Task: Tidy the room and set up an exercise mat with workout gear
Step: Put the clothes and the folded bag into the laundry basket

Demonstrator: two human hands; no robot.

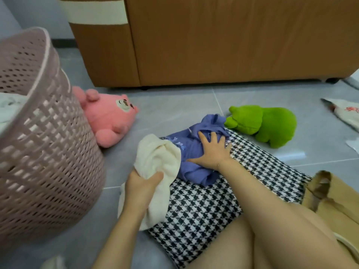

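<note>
My left hand (140, 188) grips a cream towel (157, 162) just above the floor, beside a black-and-white houndstooth cushion (204, 206). A crumpled purple garment (196, 150) lies on the cushion's far end. My right hand (212, 150) lies on it with fingers spread, the fingertips digging into the folds. A pink perforated laundry basket (44, 152) stands tilted at the left, with pale cloth inside it.
A pink plush bear (108, 117) lies behind the basket, a green plush frog (268, 123) right of the purple garment. A brown sofa (213, 39) fills the back. A white printed bag (345, 111) and paper lie at far right, a tan paper bag (330, 199) near my knee.
</note>
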